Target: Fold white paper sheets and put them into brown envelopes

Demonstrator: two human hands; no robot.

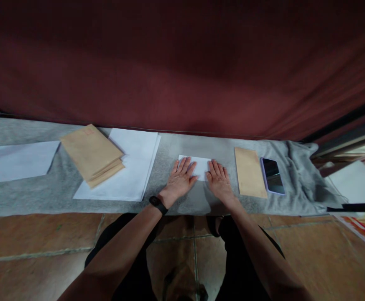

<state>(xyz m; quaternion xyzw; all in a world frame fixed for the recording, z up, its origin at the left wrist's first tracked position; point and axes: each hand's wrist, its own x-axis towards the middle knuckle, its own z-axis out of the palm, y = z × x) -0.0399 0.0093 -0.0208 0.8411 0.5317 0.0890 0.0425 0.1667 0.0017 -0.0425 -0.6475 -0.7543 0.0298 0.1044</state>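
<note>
A small white sheet of paper point(201, 167), seemingly folded, lies on the grey cloth in front of me. My left hand point(179, 179) rests flat over its left end, fingers stretched out and a dark band on the wrist. On the right end presses my right hand point(219, 179), palm down with its fingers extended. Both hands hide parts of the paper's edges. Just right of my right hand is a single brown envelope point(251, 172). To the left lies a stack of large white sheets point(132, 167), partly covered by a pile of brown envelopes point(91, 152).
A phone point(273, 175) lies beside the single envelope. Another white sheet point(19, 161) is at the far left. Grey cloth point(66, 200) covers the narrow bench, bunched at its right end. A dark red curtain-like surface point(169, 92) rises directly behind it.
</note>
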